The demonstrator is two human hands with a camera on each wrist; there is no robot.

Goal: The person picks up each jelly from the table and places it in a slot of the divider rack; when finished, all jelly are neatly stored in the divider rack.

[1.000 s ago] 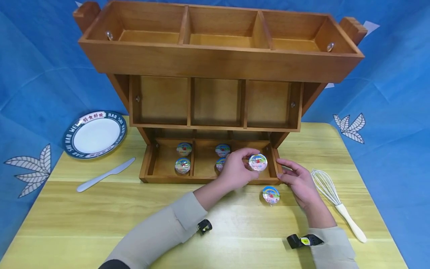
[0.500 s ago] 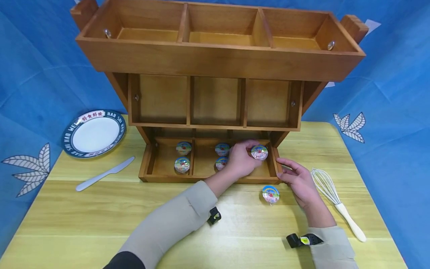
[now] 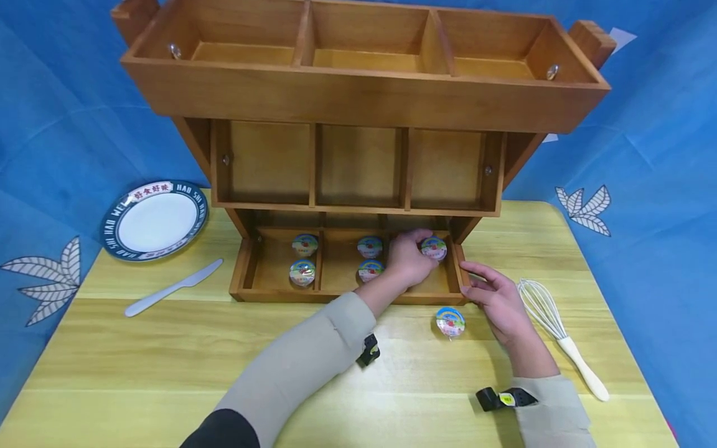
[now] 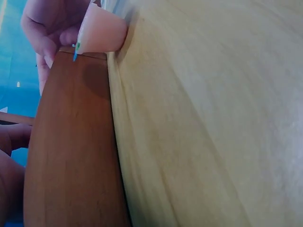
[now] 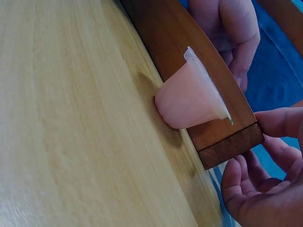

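Note:
In the head view my left hand point(image 3: 411, 258) holds a jelly cup point(image 3: 434, 248) with a printed foil lid inside the right compartment of the wooden rack's bottom tray point(image 3: 313, 297). The cup's lid faces up, and the hand hides its left side. My right hand point(image 3: 501, 305) grips the tray's front right corner, thumb and fingers around the wood in the right wrist view. In front of that corner, a second jelly cup point(image 3: 450, 322) with pink contents point(image 5: 189, 94) stands on the table. Two more cups point(image 3: 302, 272) sit in the left compartment and two point(image 3: 370, 247) in the middle one.
Above the bottom tray, the rack has a middle tier point(image 3: 358, 208) and an overhanging top tier point(image 3: 364, 93), each split into three compartments. A rimmed plate point(image 3: 159, 223) and a white spreader knife point(image 3: 173, 289) lie left. A whisk point(image 3: 562, 336) lies right of my right hand.
My left hand has moved back and down with the jelly cup, from over the tray's front into its right compartment. The right hand stays at the tray corner.

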